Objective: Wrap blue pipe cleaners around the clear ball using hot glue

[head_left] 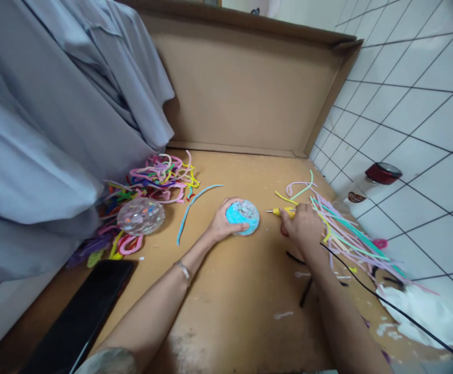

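My left hand (226, 221) is closed round a ball (243, 217) near the middle of the table. Bright blue pipe cleaner wraps part of the ball; its upper face shows a clear, speckled surface. In my right hand (303, 226) is a small yellow glue gun (282, 211), its metal tip pointing left at the ball with a gap between them. A black cord (390, 304) runs from near my right wrist to the lower right. One loose blue pipe cleaner (191, 208) lies curved on the table, left of my left hand.
Tangled coloured pipe cleaners (164, 176) and a clear speckled ball (141, 216) lie at left, beside a grey cloth (55, 130). A black phone (82, 311) lies lower left. Pastel pipe cleaners (351, 228), a red-lidded jar (374, 182) and white tissue (421, 311) line the right; cardboard (245, 83) stands behind.
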`<state>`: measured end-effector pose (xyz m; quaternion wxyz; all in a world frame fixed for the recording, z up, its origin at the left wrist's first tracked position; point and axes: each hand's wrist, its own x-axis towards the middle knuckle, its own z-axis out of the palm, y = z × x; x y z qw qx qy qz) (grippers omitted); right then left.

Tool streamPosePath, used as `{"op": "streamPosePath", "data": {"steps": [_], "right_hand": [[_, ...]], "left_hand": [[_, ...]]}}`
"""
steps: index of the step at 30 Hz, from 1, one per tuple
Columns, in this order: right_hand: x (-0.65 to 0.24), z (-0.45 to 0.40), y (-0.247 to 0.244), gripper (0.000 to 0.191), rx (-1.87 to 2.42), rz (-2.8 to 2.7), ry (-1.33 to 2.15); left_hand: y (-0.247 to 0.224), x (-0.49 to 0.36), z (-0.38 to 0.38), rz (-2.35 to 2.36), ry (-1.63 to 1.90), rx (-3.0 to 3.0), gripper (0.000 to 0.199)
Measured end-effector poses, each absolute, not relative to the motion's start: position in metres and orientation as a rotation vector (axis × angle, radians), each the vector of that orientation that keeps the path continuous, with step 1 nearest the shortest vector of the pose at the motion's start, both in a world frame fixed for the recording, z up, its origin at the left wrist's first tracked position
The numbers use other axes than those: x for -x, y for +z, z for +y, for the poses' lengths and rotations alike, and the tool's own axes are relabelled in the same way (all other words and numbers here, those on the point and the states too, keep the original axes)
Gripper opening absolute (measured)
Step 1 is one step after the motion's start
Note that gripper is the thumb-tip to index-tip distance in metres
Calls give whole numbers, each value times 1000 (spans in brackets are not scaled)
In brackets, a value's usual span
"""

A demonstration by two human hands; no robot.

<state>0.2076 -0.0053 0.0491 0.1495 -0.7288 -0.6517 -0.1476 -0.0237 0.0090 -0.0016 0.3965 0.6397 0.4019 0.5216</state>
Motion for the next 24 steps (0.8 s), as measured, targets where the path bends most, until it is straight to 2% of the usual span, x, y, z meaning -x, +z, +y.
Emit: {"op": "streamPosePath", "data": {"steps": [2,5,13,18,24], "right_hand": [[-217,-2,47,63,2375,-1835,-338],[-220,-1,42,66,2497,-1848,-254],[-227,8,32,49,2467,-1710,-121],[-230,8,37,48,2251,-1510,-137],[-211,-6,47,40,1775,-1533,-337]], "left_hand": [[-1,25,10,1019,1303,-1574,71],[-1,26,11,1015,1290,-1539,73],[-4,27,13,992,1297,-1504,77],[-5,26,14,958,1298,-1448,81],[-2,25,12,928,1255,-1439,83]]}}
